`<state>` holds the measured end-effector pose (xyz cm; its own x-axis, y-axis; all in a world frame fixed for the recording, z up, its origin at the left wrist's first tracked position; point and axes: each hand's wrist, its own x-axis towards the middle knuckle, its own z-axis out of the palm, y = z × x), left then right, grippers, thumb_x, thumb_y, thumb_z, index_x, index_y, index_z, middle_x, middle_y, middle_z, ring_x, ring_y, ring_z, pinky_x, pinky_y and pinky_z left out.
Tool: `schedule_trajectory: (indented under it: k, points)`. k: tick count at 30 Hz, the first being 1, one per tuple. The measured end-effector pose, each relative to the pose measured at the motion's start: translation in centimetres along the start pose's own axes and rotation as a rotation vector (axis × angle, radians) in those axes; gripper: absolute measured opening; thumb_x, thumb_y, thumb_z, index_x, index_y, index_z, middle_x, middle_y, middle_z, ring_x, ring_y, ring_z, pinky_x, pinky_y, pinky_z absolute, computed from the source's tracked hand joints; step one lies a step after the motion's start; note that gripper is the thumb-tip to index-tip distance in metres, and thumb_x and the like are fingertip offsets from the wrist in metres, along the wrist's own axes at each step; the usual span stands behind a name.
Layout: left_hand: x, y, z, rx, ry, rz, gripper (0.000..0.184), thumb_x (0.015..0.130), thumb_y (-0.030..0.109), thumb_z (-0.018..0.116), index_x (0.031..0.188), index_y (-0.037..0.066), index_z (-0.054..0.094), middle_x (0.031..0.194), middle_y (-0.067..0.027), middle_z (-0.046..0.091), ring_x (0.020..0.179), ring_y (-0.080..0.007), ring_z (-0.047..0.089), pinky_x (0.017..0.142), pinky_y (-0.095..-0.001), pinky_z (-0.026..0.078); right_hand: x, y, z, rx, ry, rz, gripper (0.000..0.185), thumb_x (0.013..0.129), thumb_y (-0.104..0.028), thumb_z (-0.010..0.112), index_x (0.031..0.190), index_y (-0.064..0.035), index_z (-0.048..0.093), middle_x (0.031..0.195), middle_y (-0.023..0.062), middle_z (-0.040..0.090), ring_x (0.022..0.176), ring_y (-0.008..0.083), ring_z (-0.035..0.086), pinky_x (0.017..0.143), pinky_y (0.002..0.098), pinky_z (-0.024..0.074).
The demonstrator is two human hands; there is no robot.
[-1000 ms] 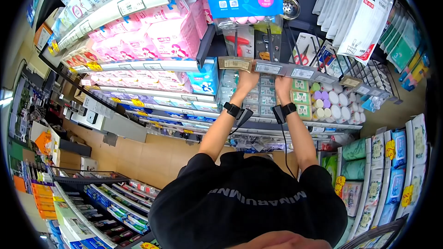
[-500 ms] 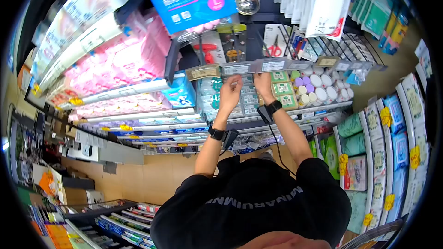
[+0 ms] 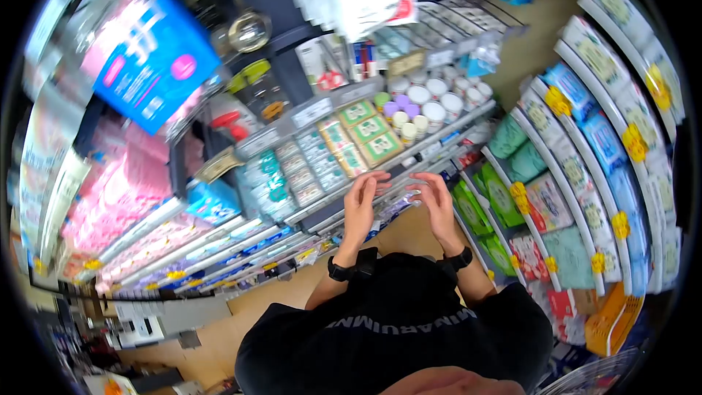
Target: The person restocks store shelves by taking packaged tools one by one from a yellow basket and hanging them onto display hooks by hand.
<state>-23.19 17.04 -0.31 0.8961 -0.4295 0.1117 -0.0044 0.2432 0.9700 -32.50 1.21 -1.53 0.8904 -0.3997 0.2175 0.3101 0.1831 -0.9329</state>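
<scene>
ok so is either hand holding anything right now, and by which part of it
Nothing is visibly held: the left hand and right hand are apart, fingers loosely curved, with no item showing in either.

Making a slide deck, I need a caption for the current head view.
Left hand and right hand, apart, before a shelf of boxes and tubs.
</scene>
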Motion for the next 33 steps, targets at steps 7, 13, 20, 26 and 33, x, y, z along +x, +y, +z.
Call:
schedule_trajectory:
  k: [7,13,20,26,33]
  points:
    - [-2.5,-2.3,11.5,-0.123,-0.442,-0.103,0.054,0.110,0.036,0.024,0.125,-0.004,0.057,0.121,-0.0184,0.066,0.105,-0.0240,0.066,0.088,-0.0328,0.047,-9.6,-7.0,-9.3,-0.028,0.334,-0.107,0.021,0.100,-0.011,0.054,0.119,-0.0014,0.051,0.129,0.0157,0.057,0.106,0.0217,0.063,0.084,0.0340,0.0514]
    - [-8.5,-2.9,23.5,-0.198,-0.718,-0.168,0.058,0.110,0.040,0.021,0.122,-0.005,0.056,0.121,-0.0201,0.064,0.103,-0.0253,0.066,0.088,-0.0343,0.047,-20.2,-12.9,-16.2,-0.046,0.561,-0.225,0.018,0.099,-0.008,0.054,0.116,-0.0019,0.048,0.125,0.0184,0.057,0.101,0.0222,0.063,0.083,0.0330,0.0510]
    - [-17.0,-4.6,34.7,-0.209,-1.010,-0.223,0.050,0.108,0.036,0.031,0.123,-0.004,0.056,0.123,-0.0180,0.064,0.104,-0.0245,0.066,0.087,-0.0343,0.047,-32.7,-17.8,-21.8,-0.130,0.841,-0.339,0.020,0.100,-0.010,0.054,0.117,-0.0020,0.047,0.123,0.0191,0.057,0.098,0.0223,0.064,0.081,0.0330,0.0506]
    - [-24.7,-4.9,42.6,-0.279,-1.382,-0.244,0.037,0.101,0.025,0.052,0.128,0.000,0.055,0.127,-0.0119,0.062,0.109,-0.0205,0.063,0.093,-0.0329,0.045,-42.2,-20.8,-24.0,-0.102,0.967,-0.488,0.023,0.103,-0.019,0.049,0.117,-0.0018,0.046,0.123,0.0211,0.056,0.098,0.0232,0.063,0.083,0.0345,0.0497]
    - [-31.4,-4.8,48.0,-0.290,-1.599,-0.359,0.036,0.101,0.022,0.054,0.129,0.000,0.054,0.129,-0.0100,0.059,0.110,-0.0190,0.062,0.093,-0.0310,0.043,-48.7,-22.8,-24.7,-0.180,1.242,-0.562,0.027,0.102,-0.023,0.049,0.117,-0.0014,0.047,0.120,0.0209,0.056,0.094,0.0238,0.062,0.080,0.0357,0.0489]
